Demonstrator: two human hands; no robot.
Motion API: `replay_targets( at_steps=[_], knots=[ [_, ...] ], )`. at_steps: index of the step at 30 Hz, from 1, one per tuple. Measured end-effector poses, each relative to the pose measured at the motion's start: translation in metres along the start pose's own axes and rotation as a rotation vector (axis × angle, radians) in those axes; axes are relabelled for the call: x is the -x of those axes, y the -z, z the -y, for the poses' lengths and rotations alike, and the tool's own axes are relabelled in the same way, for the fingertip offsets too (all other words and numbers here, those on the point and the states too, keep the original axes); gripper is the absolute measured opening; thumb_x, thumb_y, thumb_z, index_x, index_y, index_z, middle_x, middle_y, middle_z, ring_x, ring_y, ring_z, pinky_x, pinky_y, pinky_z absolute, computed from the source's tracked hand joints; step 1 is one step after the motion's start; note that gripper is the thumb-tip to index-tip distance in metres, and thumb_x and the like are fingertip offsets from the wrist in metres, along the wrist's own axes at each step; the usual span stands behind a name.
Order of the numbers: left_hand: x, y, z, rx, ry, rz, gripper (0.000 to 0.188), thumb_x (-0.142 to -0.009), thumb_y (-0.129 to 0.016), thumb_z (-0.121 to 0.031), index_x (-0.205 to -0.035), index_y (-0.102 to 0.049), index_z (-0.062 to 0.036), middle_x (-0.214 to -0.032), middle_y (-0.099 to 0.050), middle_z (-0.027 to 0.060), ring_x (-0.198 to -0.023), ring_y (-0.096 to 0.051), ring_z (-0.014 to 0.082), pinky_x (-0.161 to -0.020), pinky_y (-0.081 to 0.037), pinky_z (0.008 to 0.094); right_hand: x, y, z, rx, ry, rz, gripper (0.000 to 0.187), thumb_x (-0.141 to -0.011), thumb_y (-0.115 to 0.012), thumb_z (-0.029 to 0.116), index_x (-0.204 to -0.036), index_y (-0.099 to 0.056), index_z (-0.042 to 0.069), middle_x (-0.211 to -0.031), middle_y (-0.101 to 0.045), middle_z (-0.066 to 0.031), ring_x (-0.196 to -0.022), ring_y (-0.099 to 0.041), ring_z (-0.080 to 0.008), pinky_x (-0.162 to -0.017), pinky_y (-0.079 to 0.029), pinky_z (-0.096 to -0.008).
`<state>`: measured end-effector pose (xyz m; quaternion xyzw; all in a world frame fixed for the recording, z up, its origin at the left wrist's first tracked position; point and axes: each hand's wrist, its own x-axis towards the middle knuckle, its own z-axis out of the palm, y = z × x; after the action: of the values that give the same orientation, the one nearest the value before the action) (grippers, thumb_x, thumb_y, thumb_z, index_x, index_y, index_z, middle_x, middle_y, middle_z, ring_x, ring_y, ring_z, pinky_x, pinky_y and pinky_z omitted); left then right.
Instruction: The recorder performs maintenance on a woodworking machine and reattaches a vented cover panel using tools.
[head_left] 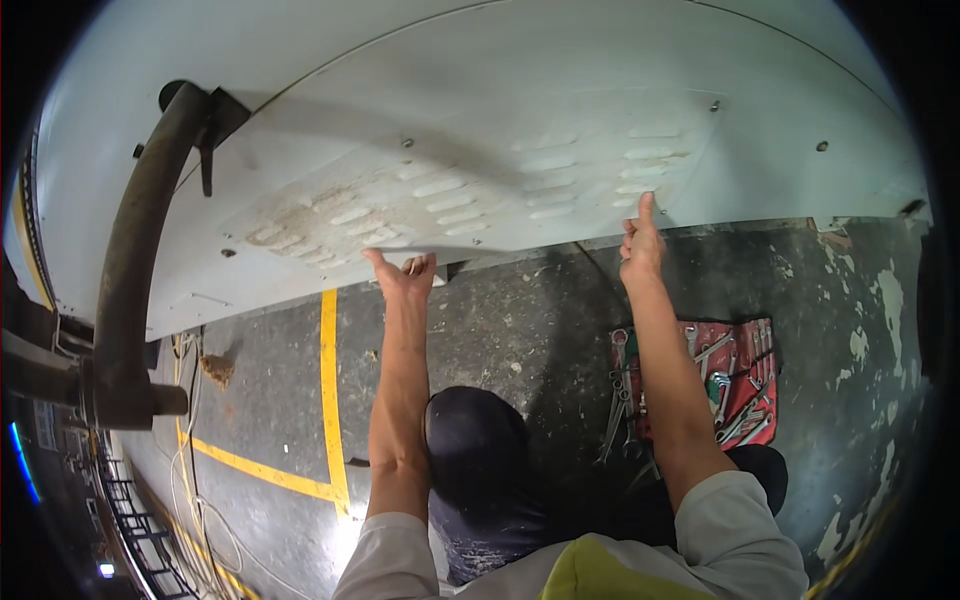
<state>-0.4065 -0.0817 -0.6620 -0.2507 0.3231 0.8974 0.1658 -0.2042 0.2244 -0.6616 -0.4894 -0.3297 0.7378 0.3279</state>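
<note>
A large pale grey metal panel (590, 150) with rows of louvre slots spreads before me, brown dirt over its left slots. My left hand (405, 277) is at its lower edge, palm up, thumb out against the face and fingers curled at the rim. Further right, my right hand (643, 245) grips the same edge, its thumb pointing up over the face near the right slots. The fingertips of both hands are partly hidden. Bolts show on the panel, one being the upper bolt (407, 143). Between the hands the lower edge looks slightly bowed.
A red tool roll (757, 350) with several wrenches lies on the dark floor under my right forearm. A thick dark bent pipe (145, 230) stands out at left. Pale cables (190, 470) and yellow floor lines (330, 390) run at the lower left.
</note>
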Motion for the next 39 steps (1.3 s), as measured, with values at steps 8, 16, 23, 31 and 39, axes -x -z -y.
replay_targets(
  at_steps=[8, 16, 23, 31, 39],
  knots=[
    [0.04, -0.023, 0.001, -0.126, -0.102, -0.003, 0.124, -0.059, -0.066, -0.087, -0.152, -0.01, -0.026, -0.134, -0.023, 0.021, -0.106, -0.037, 0.0346, -0.108, -0.032, 0.0537, 0.002, 0.008, 0.003, 0.05, -0.021, -0.058, 0.073, -0.072, -0.074, 0.069, -0.097, -0.065, 0.001, -0.093, -0.062, -0.0044, -0.059, -0.041, -0.0092, -0.052, -0.033, -0.0264],
    [0.025, -0.046, 0.024, -0.144, -0.077, 0.023, 0.108, -0.071, -0.062, -0.078, -0.154, -0.017, -0.0254, -0.159, -0.006, 0.017, -0.143, -0.011, 0.0443, -0.113, -0.015, 0.0656, -0.059, 0.023, -0.001, 0.142, 0.607, -0.343, 0.044, -0.075, -0.084, 0.041, -0.083, -0.061, 0.005, -0.079, -0.06, -0.003, -0.074, -0.055, -0.016, -0.073, -0.049, -0.0319],
    [0.052, -0.054, 0.027, -0.151, 0.004, 0.064, 0.144, -0.054, -0.073, -0.082, -0.154, 0.008, -0.0176, -0.158, 0.008, 0.0205, -0.147, 0.001, 0.0356, -0.119, -0.012, 0.0521, -0.028, 0.026, 0.041, 0.154, 0.738, -0.194, 0.042, -0.077, -0.081, 0.017, -0.113, -0.062, 0.008, -0.088, -0.064, 0.0009, -0.064, -0.047, -0.007, -0.06, -0.042, -0.0244],
    [0.064, -0.042, 0.037, -0.143, -0.117, 0.03, 0.128, -0.06, -0.07, -0.081, -0.155, -0.003, -0.0269, -0.157, 0.007, 0.0208, -0.146, 0.0, 0.0381, -0.118, -0.014, 0.0555, -0.051, 0.035, 0.055, 0.576, 1.229, -0.03, 0.067, -0.086, -0.067, 0.008, -0.147, -0.039, 0.012, -0.091, -0.065, -0.0091, -0.06, -0.057, -0.0199, -0.056, -0.048, -0.0308],
    [0.016, -0.012, -0.011, -0.429, -0.408, 0.141, 0.097, -0.079, -0.069, -0.062, -0.152, -0.021, -0.0202, -0.156, -0.019, 0.012, -0.138, -0.022, 0.0431, -0.104, -0.031, 0.0672, 0.046, 0.002, 0.052, 0.619, 0.964, -0.103, 0.093, -0.074, -0.083, 0.041, -0.144, -0.04, -0.003, -0.114, -0.066, -0.0191, -0.092, -0.066, -0.0277, -0.083, -0.052, -0.0371]
  ],
)
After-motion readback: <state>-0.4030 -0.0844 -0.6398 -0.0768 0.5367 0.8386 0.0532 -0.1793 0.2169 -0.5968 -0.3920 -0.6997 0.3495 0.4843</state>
